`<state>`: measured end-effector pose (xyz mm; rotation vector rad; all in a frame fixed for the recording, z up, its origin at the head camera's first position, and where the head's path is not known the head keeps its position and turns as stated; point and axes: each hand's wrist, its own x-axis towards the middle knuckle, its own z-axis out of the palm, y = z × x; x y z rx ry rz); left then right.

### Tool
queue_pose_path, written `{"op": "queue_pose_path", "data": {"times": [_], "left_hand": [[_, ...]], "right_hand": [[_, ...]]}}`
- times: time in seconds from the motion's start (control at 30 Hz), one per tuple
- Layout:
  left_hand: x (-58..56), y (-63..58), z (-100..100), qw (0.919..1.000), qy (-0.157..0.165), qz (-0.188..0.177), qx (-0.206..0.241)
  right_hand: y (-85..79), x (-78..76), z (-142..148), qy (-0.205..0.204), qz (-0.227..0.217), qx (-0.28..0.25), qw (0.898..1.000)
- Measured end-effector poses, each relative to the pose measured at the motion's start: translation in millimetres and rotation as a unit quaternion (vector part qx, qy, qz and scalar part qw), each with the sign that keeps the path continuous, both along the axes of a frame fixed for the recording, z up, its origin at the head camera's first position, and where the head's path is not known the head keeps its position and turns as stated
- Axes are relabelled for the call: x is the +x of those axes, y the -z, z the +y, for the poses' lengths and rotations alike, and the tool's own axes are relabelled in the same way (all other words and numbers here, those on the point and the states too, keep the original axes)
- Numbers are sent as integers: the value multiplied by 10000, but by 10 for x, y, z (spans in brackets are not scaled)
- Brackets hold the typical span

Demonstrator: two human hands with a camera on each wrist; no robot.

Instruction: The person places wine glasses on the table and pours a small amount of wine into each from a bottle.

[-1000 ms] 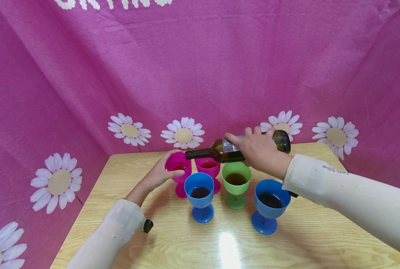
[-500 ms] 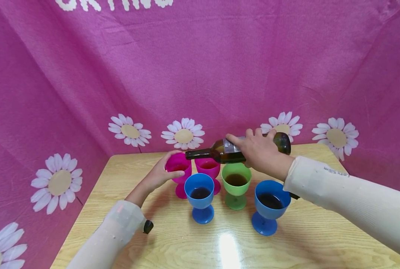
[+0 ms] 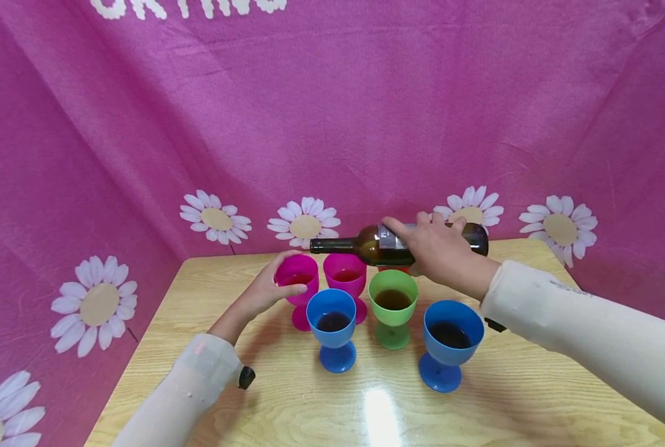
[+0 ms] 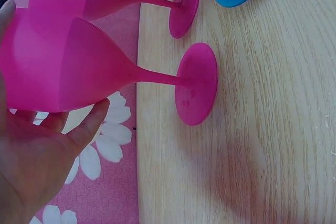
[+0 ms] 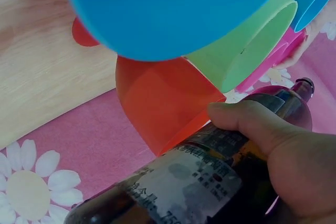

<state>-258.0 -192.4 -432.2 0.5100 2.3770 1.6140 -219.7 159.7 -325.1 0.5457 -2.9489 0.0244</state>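
My right hand (image 3: 438, 251) grips a dark wine bottle (image 3: 366, 246) round its labelled body. The bottle lies nearly level, its mouth just above the far rim of the leftmost pink goblet (image 3: 297, 273). My left hand (image 3: 262, 292) holds that goblet by the bowl, thumb on the near side and fingers round the far side. Its foot (image 4: 197, 85) stands at the wooden table in the left wrist view. Red liquid shows inside it. Beside it is a second pink goblet (image 3: 346, 276), also with red liquid.
A blue goblet (image 3: 331, 335), a green goblet (image 3: 392, 316) and another blue goblet (image 3: 449, 347) stand nearer on the wooden table (image 3: 287, 403), all holding dark liquid. An orange-red goblet (image 5: 157, 98) stands behind, mostly hidden by the bottle in the head view. A pink flowered cloth (image 3: 332, 124) hangs behind.
The bottle's neck has risen from a downward tilt to nearly level, and my right hand has shifted slightly right. My left hand and the goblets have stayed in place.
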Motion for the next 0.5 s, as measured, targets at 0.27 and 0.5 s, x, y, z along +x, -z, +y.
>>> {"op": "queue_pose_path", "data": {"times": [0.27, 0.5], "left_hand": [[12, -3, -5, 10000, -2, 27, -55], [12, -14, -4, 10000, -27, 16, -50]], "right_hand": [[29, 2, 161, 5, -72, -624, 9980], [105, 11, 307, 33, 36, -1105, 9939]]}}
